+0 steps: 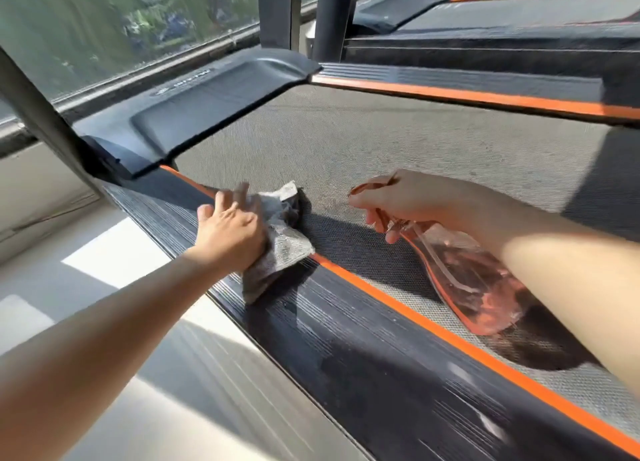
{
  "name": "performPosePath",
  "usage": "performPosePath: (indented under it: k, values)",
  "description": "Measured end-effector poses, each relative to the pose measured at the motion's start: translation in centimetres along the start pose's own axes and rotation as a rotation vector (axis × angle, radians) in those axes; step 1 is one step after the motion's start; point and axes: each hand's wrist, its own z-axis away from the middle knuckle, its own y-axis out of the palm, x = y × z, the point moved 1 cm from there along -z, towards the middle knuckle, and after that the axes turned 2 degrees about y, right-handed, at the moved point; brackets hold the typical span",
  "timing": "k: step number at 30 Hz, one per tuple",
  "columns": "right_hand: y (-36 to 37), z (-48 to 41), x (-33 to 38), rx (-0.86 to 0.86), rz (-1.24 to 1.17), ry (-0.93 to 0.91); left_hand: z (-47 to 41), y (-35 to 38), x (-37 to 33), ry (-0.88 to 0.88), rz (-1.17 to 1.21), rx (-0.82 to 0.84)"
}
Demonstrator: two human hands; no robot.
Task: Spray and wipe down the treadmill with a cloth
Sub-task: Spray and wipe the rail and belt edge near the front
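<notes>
Head view. Left-hand fingers [224, 202] spread, near straight, pressing down on grey cloth [284, 242]; nothing curled round it. Left hand [230, 233] centre-left of frame, cloth bunched beneath palm, lying across orange stripe [433, 325] where side rail [346, 342] meets belt [381, 138]. Right-hand fingers [363, 202] curled round neck and trigger of pink spray bottle [474, 287]. Right hand [412, 200] right of centre, bottle hanging above belt, nozzle end nearest cloth.

Step in hand, as judged: wiping rail edge. To do it well:
- Flatten cloth for fuller contact.
- Stroke along ribs of rail, not across, and overlap passes.
- Work down towards lower right of frame.
- Hold bottle clear of belt; spray ahead of cloth, not onto hand.

Motor cover [214, 103], upper left, probably due a pass as well. Fingertips blurred; pressure hard to judge.
</notes>
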Motion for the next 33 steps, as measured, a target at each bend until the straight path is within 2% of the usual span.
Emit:
performPosePath:
  k: [2,5,6,9,11,14,17,19,20,22,26,28,30,33]
  values:
    - [0.3,0.0,0.7,0.006,0.011,-0.017,0.8,0.1,-1.8,0.173,-0.006,-0.045]
    - [1.5,-0.2,2.1,0.020,-0.002,-0.051,1.8,0.0,-6.0,0.245,0.091,0.124]
    - [2.1,-0.3,2.5,0.016,0.020,-0.077,2.3,-0.1,-7.4,0.281,0.078,0.133]
    - [3.9,-0.6,3.2,-0.064,0.220,-0.139,4.9,-0.2,-10.5,0.561,0.091,0.021]
    - [4.1,-0.5,3.5,-0.148,0.361,-0.157,5.5,0.2,-10.0,0.674,0.143,-0.006]
    - [3.9,-0.2,3.6,-0.165,0.394,-0.161,3.0,1.2,-6.2,0.534,0.205,0.006]
    - [3.7,-0.5,3.7,-0.073,0.124,-0.139,-1.1,2.3,-1.4,0.240,0.193,0.039]
    - [3.6,-1.2,3.7,0.012,0.005,-0.095,-2.8,2.7,-0.1,0.125,0.168,0.098]
    - [3.6,-1.6,3.5,0.046,0.008,-0.087,-3.1,2.7,-0.4,0.127,0.153,0.111]
    - [4.0,-2.5,3.3,0.083,0.073,-0.077,-2.1,2.2,-2.0,0.246,0.111,0.114]
    - [4.8,-3.9,3.7,0.000,0.096,-0.091,4.5,1.3,-6.0,0.678,0.177,-0.092]
    - [4.5,-4.4,3.7,-0.065,0.130,-0.117,5.4,1.4,-6.9,0.798,0.217,-0.090]
    - [3.9,-4.4,4.0,-0.135,0.124,-0.151,3.6,1.8,-5.6,0.711,0.230,-0.050]
    - [3.8,-4.7,5.4,-0.130,0.027,-0.169,-0.8,3.3,0.8,0.356,0.221,-0.022]
